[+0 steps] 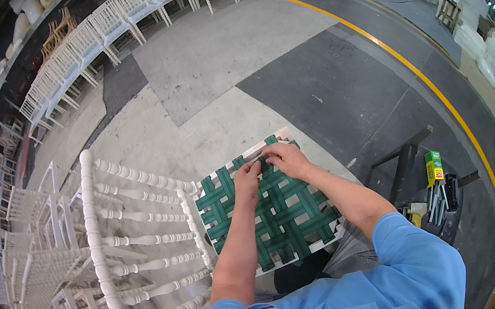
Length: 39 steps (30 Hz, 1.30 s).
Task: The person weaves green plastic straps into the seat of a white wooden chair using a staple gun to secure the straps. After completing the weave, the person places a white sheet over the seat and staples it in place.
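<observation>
At the far edge of the seat frame (326, 243), both hands pinching one green strap (262, 168): left hand (246, 179) just beside right hand (286, 158). Best pulled taut and flat across the webbing (269, 221) beside the chair back (140, 245), kept square to the frame.

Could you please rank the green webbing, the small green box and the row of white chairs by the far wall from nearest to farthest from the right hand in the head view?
From the right hand:
1. Green webbing, directly under the fingers.
2. Small green box, off to the right.
3. Row of white chairs, far across the floor, upper left.
</observation>
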Motion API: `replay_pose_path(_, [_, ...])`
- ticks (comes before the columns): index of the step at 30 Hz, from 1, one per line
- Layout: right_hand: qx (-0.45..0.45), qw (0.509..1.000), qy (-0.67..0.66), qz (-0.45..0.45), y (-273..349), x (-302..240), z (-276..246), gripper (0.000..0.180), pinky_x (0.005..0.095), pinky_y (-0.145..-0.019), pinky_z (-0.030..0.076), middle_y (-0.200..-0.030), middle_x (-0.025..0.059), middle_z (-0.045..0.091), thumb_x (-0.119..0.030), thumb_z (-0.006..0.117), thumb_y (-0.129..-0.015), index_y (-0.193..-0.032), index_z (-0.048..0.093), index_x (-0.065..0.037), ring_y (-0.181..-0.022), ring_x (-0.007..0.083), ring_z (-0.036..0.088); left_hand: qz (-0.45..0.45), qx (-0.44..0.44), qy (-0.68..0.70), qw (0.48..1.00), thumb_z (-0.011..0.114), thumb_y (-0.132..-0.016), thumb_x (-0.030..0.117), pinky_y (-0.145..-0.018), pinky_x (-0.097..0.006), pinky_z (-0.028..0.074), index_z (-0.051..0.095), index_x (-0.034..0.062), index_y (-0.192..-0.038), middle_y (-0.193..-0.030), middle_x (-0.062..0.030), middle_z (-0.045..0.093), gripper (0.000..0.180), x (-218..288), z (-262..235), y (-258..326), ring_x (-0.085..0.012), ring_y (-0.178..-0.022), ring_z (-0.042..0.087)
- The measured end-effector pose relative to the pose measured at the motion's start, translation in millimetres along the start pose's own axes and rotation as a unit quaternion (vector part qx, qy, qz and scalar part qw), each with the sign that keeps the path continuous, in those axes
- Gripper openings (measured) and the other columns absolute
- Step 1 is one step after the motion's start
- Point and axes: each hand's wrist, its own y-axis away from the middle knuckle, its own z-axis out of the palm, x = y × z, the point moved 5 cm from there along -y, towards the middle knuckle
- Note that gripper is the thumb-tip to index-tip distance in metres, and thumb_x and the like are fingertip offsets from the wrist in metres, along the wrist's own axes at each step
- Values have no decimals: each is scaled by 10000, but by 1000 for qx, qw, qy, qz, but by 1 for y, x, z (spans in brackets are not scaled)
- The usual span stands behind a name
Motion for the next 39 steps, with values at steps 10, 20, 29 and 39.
replay_pose_path(10, [-27,999,-15,-15,-4,19,13,96,380,-836,483,-959,123,613,-112,638,-877,-919,678,-35,-957,308,600,208,-24,-84,974,677,-913,132,-772,-264,460,579,17,-1219,-988,-27,631,341,-14,2,4,-111,-866,557])
replay_pose_path(20, [-26,966,129,221,-84,122,55,140,446,-845,519,-1037,195,664,-165,664,-820,-879,749,-70,-989,374,643,170,104,-244,949,539,-957,104,-914,-394,490,538,33,-1335,-1256,-143,628,385,-55,10,-17,-297,-1081,617])
replay_pose_path(29, [49,967,155,194,-82,111,88,147,463,-850,499,-971,158,642,-212,658,-824,-882,754,-116,-969,360,630,289,68,-576,762,461,-1005,306,-1191,-552,166,477,92,-1428,-1522,-83,413,474,-44,0,-55,-384,-1448,260])
replay_pose_path(39, [171,954,-74,233,-6,114,-50,252,258,-696,495,-857,39,704,-189,682,-885,-1084,719,-38,-764,110,625,264,75,-617,738,405,-1012,404,-1216,-539,72,404,136,-1497,-1586,-2,313,554,-55,5,-60,-347,-1483,186])
